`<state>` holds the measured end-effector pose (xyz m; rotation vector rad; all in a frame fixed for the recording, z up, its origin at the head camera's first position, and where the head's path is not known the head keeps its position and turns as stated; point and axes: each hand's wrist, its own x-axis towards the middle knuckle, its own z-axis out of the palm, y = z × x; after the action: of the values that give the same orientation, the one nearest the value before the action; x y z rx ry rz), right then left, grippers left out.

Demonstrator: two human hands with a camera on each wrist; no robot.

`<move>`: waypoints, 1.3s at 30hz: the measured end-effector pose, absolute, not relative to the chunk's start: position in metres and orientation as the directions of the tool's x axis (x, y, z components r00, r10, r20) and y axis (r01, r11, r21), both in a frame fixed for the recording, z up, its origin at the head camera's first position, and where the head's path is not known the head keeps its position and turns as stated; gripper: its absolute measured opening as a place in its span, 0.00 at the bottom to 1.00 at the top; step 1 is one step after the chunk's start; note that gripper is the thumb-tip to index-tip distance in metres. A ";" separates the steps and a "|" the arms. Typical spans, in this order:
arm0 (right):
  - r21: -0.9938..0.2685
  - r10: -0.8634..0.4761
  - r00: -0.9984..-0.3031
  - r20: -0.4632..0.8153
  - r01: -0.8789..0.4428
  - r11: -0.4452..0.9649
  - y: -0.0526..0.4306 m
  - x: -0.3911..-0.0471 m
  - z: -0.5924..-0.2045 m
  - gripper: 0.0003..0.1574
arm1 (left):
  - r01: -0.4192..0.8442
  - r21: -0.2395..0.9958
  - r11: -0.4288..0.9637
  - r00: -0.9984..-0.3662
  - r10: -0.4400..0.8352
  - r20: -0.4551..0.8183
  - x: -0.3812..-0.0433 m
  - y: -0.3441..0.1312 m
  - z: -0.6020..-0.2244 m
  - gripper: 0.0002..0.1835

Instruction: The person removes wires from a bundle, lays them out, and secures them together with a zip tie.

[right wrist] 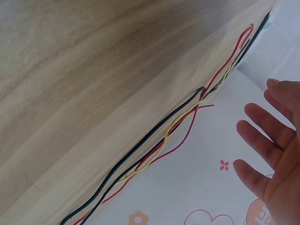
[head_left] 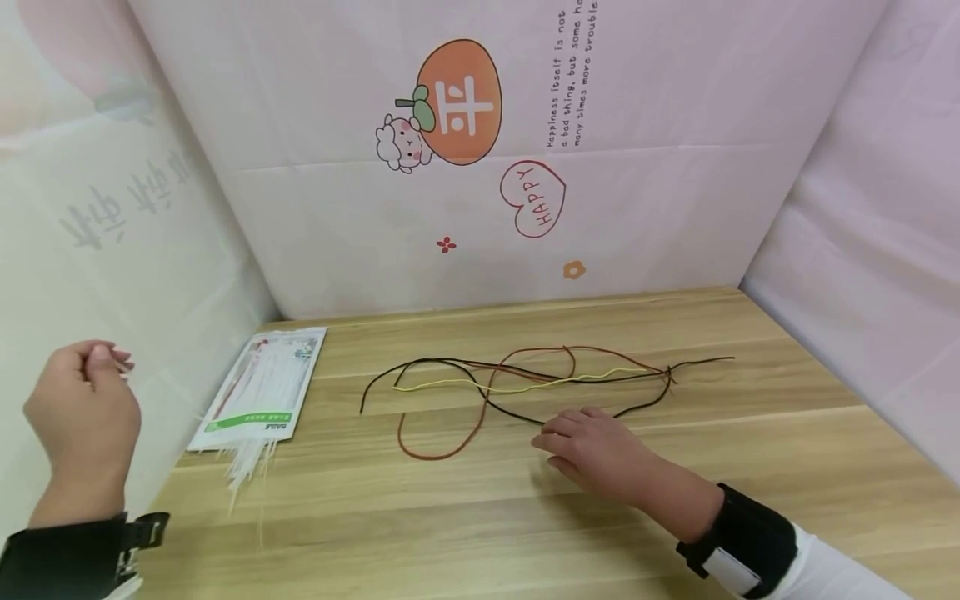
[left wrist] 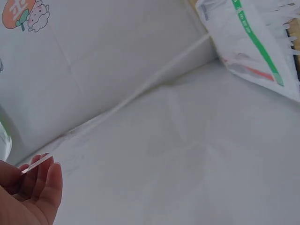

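Observation:
My left hand [head_left: 86, 408] is raised at the left, beside the packet [head_left: 258, 383] of white cable ties. In the left wrist view it pinches a thin white cable tie [left wrist: 38, 164] between thumb and fingers. Over the table's middle, my right hand [head_left: 600, 450] hovers at the near side of the wires, its fingers apart and holding nothing in the right wrist view. Black wire [head_left: 517, 414], red wire [head_left: 442, 457] and yellow wire [head_left: 517, 390] lie loosely crossed and looped on the wood.
Loose cable ties [head_left: 247, 462] stick out of the packet's near end. White printed cloth [head_left: 337, 233] stands behind the wooden table [head_left: 420, 542] and along both sides. A black strap [head_left: 738, 537] circles my right wrist.

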<state>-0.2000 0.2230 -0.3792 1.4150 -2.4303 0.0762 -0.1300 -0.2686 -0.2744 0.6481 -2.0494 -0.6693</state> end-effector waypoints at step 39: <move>0.272 -0.658 -0.053 0.751 -0.883 0.382 0.202 -0.216 -0.368 0.17 | -0.133 0.978 -0.158 -0.991 0.008 -0.134 -0.266 0.008 -0.348 0.11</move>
<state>-0.2164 0.2020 -0.3683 1.3495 -1.7826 0.3303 -0.2662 0.0082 -0.3476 0.1566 -2.0962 -2.4588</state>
